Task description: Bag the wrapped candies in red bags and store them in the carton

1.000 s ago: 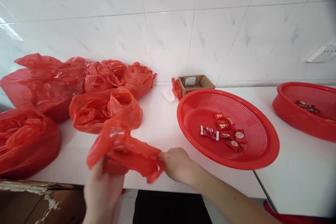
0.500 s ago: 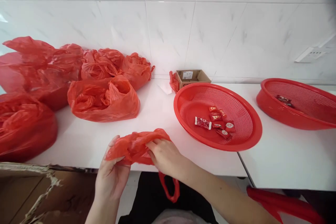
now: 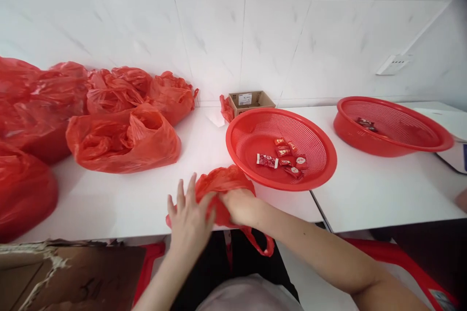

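Observation:
A red plastic bag (image 3: 224, 180) lies at the table's front edge, its mouth turned towards me and a handle loop hanging below the edge. My right hand (image 3: 239, 204) reaches into its mouth, so the fingers are hidden. Against the bag's left side is my left hand (image 3: 191, 216), open, with its fingers spread and its thumb at the mouth. Just behind the bag stands a red perforated basket (image 3: 251, 180), with several small red-wrapped sweets (image 3: 282, 150) and a longer packet with white ends (image 3: 267, 161) in it.
Several filled red bags (image 3: 124, 141) crowd the left of the table. A small cardboard box (image 3: 251, 102) stands by the wall. Further right is another red basket (image 3: 386, 143) holding a few dark packets. An open, torn carton (image 3: 98, 272) sits below the table's left front.
The red bag, held up between both hands before, is now down at the table edge. My right hand has gone inside it, and my left hand has opened its fingers. The view has swung right.

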The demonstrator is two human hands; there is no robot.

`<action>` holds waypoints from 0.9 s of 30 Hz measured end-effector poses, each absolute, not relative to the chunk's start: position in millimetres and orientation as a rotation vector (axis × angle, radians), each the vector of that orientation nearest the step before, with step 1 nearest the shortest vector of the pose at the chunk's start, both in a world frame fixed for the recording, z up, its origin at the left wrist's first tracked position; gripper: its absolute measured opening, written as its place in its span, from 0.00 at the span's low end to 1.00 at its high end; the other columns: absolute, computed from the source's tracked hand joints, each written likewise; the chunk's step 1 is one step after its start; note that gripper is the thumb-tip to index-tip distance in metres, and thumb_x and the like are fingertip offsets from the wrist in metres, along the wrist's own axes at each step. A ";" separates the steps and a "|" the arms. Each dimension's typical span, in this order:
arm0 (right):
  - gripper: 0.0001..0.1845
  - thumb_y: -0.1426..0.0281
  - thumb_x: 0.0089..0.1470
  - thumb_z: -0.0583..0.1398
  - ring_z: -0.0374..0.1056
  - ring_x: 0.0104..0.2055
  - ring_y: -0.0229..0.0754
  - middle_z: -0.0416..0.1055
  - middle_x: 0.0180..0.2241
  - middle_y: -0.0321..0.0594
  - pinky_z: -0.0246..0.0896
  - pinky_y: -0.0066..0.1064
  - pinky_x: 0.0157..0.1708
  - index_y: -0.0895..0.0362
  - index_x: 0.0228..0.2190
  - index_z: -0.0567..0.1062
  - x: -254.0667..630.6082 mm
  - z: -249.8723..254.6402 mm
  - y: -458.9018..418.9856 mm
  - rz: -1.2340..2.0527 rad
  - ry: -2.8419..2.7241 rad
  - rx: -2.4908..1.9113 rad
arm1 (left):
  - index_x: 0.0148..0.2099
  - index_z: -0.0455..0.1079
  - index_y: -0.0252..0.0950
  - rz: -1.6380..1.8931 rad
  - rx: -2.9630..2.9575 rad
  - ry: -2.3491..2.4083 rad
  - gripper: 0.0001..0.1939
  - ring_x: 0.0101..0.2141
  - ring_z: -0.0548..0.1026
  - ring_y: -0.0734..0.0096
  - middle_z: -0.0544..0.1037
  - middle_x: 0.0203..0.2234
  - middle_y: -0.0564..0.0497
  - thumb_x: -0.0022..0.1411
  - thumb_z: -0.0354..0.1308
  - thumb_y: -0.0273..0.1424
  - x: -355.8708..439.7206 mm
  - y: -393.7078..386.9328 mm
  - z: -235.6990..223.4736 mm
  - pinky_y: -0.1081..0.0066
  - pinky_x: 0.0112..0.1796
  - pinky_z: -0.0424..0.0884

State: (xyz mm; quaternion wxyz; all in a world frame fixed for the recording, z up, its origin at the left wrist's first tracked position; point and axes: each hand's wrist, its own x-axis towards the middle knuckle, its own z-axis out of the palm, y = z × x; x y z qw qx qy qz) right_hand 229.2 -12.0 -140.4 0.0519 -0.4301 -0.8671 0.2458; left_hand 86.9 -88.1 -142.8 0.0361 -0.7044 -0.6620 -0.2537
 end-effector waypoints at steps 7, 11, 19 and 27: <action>0.44 0.81 0.42 0.61 0.66 0.56 0.60 0.55 0.64 0.53 0.69 0.46 0.45 0.49 0.62 0.63 280.8 -116.2 -21.6 0.808 -2.970 -1.382 | 0.34 0.73 0.36 -0.469 -1.845 -2.467 0.13 0.41 0.77 0.49 0.72 0.53 0.41 0.59 0.47 0.28 -11.1 -39.6 -152.3 0.58 0.36 0.72; 0.27 0.70 0.57 0.60 0.61 0.61 0.50 0.61 0.63 0.42 0.57 0.43 0.59 0.48 0.58 0.69 313.3 -74.1 -20.4 1.043 -2.828 -0.977 | 0.36 0.73 0.37 -0.686 -2.185 -2.333 0.14 0.36 0.78 0.62 0.72 0.53 0.45 0.55 0.46 0.28 -6.0 -59.4 -141.8 0.66 0.35 0.73; 0.28 0.65 0.58 0.59 0.70 0.47 0.50 0.67 0.55 0.46 0.65 0.38 0.43 0.46 0.60 0.64 350.2 -59.8 62.8 0.550 -2.821 -1.556 | 0.57 0.70 0.43 -0.619 -2.661 -2.236 0.26 0.52 0.74 0.62 0.72 0.56 0.51 0.57 0.46 0.27 28.4 -77.6 -100.2 0.66 0.52 0.69; 0.33 0.74 0.53 0.59 0.70 0.47 0.59 0.63 0.54 0.59 0.63 0.42 0.39 0.55 0.60 0.64 350.0 -102.0 90.7 0.436 -3.045 -1.954 | 0.60 0.69 0.42 -0.852 -2.661 -2.595 0.28 0.58 0.69 0.55 0.71 0.59 0.49 0.57 0.52 0.35 25.9 -73.5 -102.7 0.57 0.60 0.59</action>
